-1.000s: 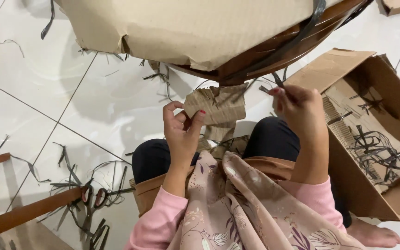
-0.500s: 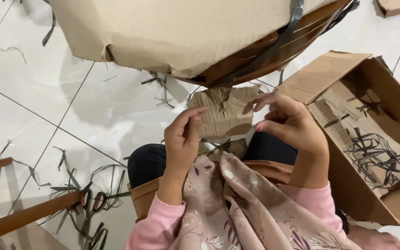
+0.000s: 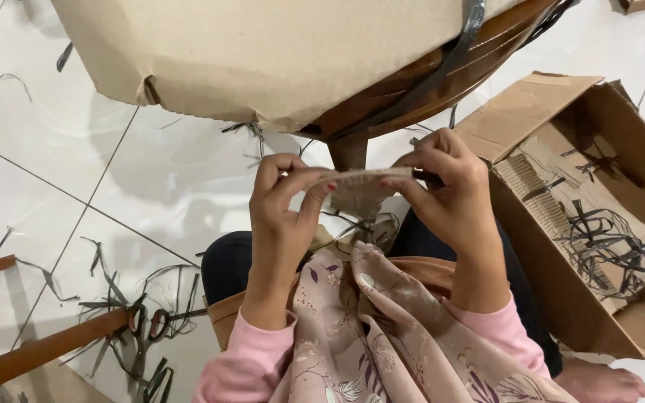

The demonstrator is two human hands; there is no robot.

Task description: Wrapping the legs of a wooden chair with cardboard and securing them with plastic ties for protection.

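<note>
left hand (image 3: 281, 205) pinching cardboard piece (image 3: 356, 179) | right hand (image 3: 449, 186) pinching other end | piece edge-on, lower part hidden

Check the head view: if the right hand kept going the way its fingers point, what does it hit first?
The right hand points left along the thin tan cardboard strip it pinches; it would likely meet the left hand's fingertips on the strip's other end first, though depth is unclear.

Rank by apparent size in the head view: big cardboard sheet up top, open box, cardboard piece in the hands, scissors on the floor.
1. Big cardboard sheet, cropped by the frame edge.
2. Open box, also cropped.
3 and 4. Cardboard piece and scissors look alike; the piece sits nearer the camera, held by left hand and right hand, so unranked.
</note>
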